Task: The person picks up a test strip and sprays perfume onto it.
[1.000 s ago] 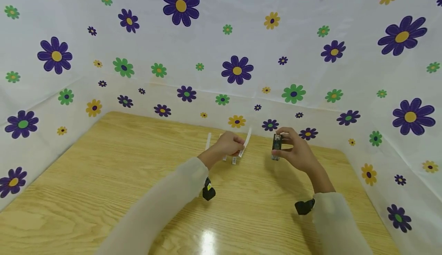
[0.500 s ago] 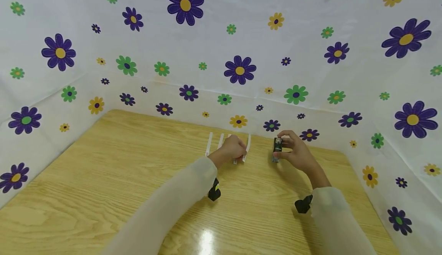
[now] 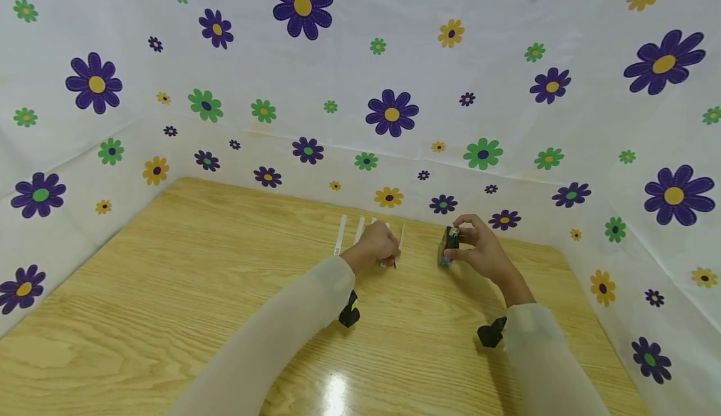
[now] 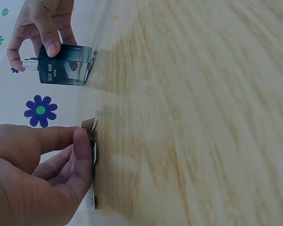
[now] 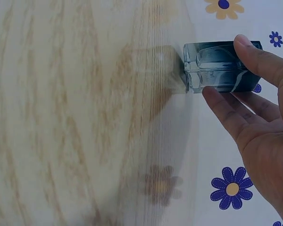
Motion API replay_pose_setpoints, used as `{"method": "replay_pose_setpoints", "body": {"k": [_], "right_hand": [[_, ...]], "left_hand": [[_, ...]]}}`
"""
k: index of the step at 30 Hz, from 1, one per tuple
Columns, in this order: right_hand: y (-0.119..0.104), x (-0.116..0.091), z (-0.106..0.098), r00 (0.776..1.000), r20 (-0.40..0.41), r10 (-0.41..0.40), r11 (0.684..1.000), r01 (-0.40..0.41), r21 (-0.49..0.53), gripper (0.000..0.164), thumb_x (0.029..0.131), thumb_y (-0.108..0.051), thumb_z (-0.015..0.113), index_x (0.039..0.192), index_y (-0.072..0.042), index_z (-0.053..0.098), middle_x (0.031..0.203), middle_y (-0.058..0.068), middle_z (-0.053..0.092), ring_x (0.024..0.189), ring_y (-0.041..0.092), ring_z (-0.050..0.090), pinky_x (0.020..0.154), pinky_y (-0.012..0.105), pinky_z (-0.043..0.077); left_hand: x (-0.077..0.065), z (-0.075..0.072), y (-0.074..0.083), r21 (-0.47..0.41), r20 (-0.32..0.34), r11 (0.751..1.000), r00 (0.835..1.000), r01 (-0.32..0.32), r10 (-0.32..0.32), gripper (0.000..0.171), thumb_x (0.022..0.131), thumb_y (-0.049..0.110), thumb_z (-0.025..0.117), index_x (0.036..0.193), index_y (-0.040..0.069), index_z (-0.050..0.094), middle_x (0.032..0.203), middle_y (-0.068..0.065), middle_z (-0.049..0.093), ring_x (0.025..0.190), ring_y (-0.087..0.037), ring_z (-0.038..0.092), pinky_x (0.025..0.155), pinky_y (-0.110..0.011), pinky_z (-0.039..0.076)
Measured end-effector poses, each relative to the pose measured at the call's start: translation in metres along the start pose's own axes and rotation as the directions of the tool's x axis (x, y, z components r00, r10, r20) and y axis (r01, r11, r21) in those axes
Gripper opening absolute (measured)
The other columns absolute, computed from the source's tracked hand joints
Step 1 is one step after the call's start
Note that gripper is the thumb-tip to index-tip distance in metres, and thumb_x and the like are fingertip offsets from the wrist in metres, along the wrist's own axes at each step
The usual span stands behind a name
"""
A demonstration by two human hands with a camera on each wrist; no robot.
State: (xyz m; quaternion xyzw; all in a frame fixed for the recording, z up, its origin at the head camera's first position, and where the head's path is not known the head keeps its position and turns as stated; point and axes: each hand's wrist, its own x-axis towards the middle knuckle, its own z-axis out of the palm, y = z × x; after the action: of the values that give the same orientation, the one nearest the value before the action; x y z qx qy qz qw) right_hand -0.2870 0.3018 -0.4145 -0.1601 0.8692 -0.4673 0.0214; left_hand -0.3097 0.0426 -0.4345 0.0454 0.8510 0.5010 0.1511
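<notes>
A dark, clear-based glass perfume bottle (image 3: 452, 239) with a silver spray top is held in my right hand (image 3: 483, 250), thumb on one side and fingers on the other. In the left wrist view one finger lies on the spray top (image 4: 30, 64). The bottle is near upright; whether its base touches the table I cannot tell. To its left, my left hand (image 3: 378, 243) pinches a thin white paper strip (image 3: 402, 236) between thumb and index finger, now nearly edge-on. More white strips lie beside and under that hand, among them a fully visible leftmost strip (image 3: 340, 234).
The wooden table (image 3: 236, 291) ends at the back against a white flower-print cloth (image 3: 332, 47), which also rises on both sides. Each wrist wears a black camera, the left camera (image 3: 350, 311) and the right camera (image 3: 492, 333).
My left hand has shifted slightly right and lowered, and its strip has turned edge-on. The bottle has rotated in my right hand, so a narrower face shows toward the head camera.
</notes>
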Motion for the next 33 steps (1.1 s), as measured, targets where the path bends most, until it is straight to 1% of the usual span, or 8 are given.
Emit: {"method": "replay_pose_setpoints", "body": {"k": [7, 10, 15, 22, 24, 26, 30, 33], "right_hand": [[-0.002, 0.000, 0.000, 1.000, 0.016, -0.003, 1.000, 0.003, 0.008, 0.061, 0.090, 0.001, 0.077, 0.137, -0.003, 0.038, 0.138, 0.031, 0.058, 0.132, 0.048, 0.052, 0.106, 0.063, 0.042], [-0.002, 0.000, 0.001, 1.000, 0.020, 0.003, 1.000, -0.003, 0.018, 0.060, 0.089, 0.002, 0.077, 0.136, -0.004, 0.038, 0.136, 0.030, 0.059, 0.132, 0.046, 0.053, 0.104, 0.060, 0.044], [0.001, 0.001, 0.001, 1.000, 0.022, 0.020, 0.999, -0.020, 0.040, 0.061, 0.088, 0.002, 0.078, 0.135, -0.005, 0.039, 0.137, 0.031, 0.059, 0.131, 0.045, 0.055, 0.102, 0.055, 0.048], [0.006, 0.002, -0.002, 0.999, 0.024, 0.023, 0.998, -0.024, 0.052, 0.061, 0.088, 0.003, 0.078, 0.134, -0.004, 0.039, 0.136, 0.031, 0.059, 0.130, 0.044, 0.055, 0.096, 0.038, 0.054], [0.007, 0.002, -0.003, 0.999, 0.024, 0.024, 0.998, -0.025, 0.052, 0.060, 0.088, 0.003, 0.078, 0.133, -0.005, 0.039, 0.135, 0.032, 0.059, 0.131, 0.045, 0.055, 0.098, 0.041, 0.054], [0.008, 0.002, -0.003, 0.999, 0.024, 0.023, 0.999, -0.024, 0.045, 0.060, 0.088, 0.003, 0.078, 0.133, -0.005, 0.039, 0.136, 0.032, 0.058, 0.131, 0.046, 0.054, 0.100, 0.047, 0.053], [0.008, 0.000, -0.003, 0.999, 0.024, 0.031, 0.999, -0.032, 0.030, 0.060, 0.088, 0.002, 0.078, 0.133, -0.006, 0.040, 0.139, 0.033, 0.056, 0.132, 0.048, 0.052, 0.103, 0.058, 0.048], [0.007, -0.002, -0.003, 0.999, 0.027, 0.041, 0.999, -0.041, 0.016, 0.059, 0.088, 0.001, 0.079, 0.133, -0.005, 0.041, 0.140, 0.034, 0.054, 0.133, 0.049, 0.052, 0.103, 0.060, 0.047]], "left_hand": [[0.000, -0.002, 0.003, 0.031, -0.021, 0.998, 0.999, 0.047, -0.046, 0.011, 0.089, 0.001, 0.078, 0.079, 0.000, 0.076, 0.065, -0.010, 0.071, 0.053, -0.019, 0.069, 0.054, -0.026, 0.058], [0.001, -0.004, 0.003, 0.056, -0.023, 0.996, 0.998, 0.063, -0.062, 0.013, 0.090, 0.003, 0.078, 0.077, 0.001, 0.077, 0.064, -0.009, 0.071, 0.053, -0.018, 0.069, 0.054, -0.025, 0.058], [0.000, -0.008, 0.003, 0.061, -0.018, 0.995, 0.997, 0.078, -0.077, 0.011, 0.091, 0.003, 0.077, 0.079, 0.002, 0.078, 0.063, -0.007, 0.071, 0.051, -0.015, 0.068, 0.056, -0.025, 0.059], [-0.001, -0.011, 0.003, 0.028, 0.004, 0.997, 0.997, 0.077, -0.077, 0.010, 0.090, 0.001, 0.076, 0.081, 0.000, 0.077, 0.065, -0.009, 0.071, 0.051, -0.016, 0.068, 0.056, -0.024, 0.058], [-0.002, -0.012, 0.002, 0.013, 0.009, 0.998, 0.998, 0.066, -0.066, 0.008, 0.090, 0.001, 0.077, 0.082, 0.000, 0.077, 0.067, -0.009, 0.072, 0.052, -0.016, 0.069, 0.057, -0.025, 0.059], [-0.003, -0.014, 0.001, -0.019, 0.016, 0.999, 0.999, 0.050, -0.050, 0.006, 0.090, 0.001, 0.077, 0.085, -0.002, 0.078, 0.070, -0.011, 0.073, 0.055, -0.018, 0.070, 0.059, -0.026, 0.060], [-0.005, -0.021, -0.004, -0.063, 0.039, 0.998, 0.999, -0.023, 0.026, 0.009, 0.091, 0.001, 0.076, 0.096, -0.006, 0.077, 0.081, -0.014, 0.075, 0.065, -0.022, 0.073, 0.066, -0.030, 0.062], [-0.007, -0.028, -0.006, -0.069, 0.058, 0.995, 0.995, -0.072, 0.076, 0.013, 0.092, 0.002, 0.075, 0.103, -0.006, 0.075, 0.089, -0.016, 0.075, 0.073, -0.025, 0.074, 0.071, -0.032, 0.062]]}}
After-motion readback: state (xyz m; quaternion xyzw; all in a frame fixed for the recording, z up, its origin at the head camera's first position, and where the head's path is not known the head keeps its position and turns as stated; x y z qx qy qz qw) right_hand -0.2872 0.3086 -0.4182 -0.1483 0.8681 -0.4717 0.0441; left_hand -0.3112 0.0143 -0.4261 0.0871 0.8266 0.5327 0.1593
